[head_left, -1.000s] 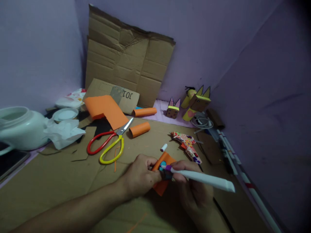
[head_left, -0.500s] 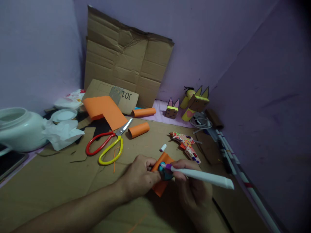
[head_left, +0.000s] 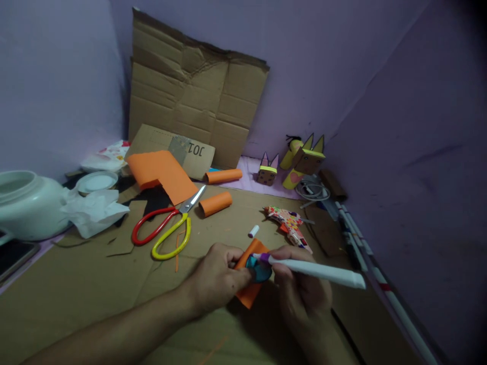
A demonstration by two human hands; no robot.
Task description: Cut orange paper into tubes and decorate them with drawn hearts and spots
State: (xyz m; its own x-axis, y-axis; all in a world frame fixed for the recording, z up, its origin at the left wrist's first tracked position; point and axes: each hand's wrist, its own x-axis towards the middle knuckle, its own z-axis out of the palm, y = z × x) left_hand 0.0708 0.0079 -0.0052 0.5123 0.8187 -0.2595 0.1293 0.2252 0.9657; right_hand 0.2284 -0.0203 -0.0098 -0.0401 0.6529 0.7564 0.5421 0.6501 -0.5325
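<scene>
Marker [head_left: 319, 272], white-barrelled with a purple collar, lies across the lower centre of the frame; its long axis runs from the tip, at the left end, rightward and slightly down to the butt; the right hand [head_left: 304, 291] grips it near the collar, thumb and fingers closed around the barrel. Blue piece [head_left: 262, 274] lies directly below and beside the tip, over orange paper [head_left: 249, 296]; the tip stands at the upper left edge of the blue piece; contact between the two cannot be confirmed at this angle. Left hand [head_left: 218, 279] approaches from the lower left; its thumb and bent fingers are closed on the left side of the orange paper, with the thumb end at the blue piece; the paper's long axis runs roughly top to bottom in the frame, partly covered by both hands.

Governing relation: the blue piece sits between the two hands, left thumb at its left side, marker tip at its upper edge; the left thumb is the nearer digit, the right fingers being set back along the collar. Marker cap [head_left: 253, 231] lies loose just above the orange paper.
</scene>
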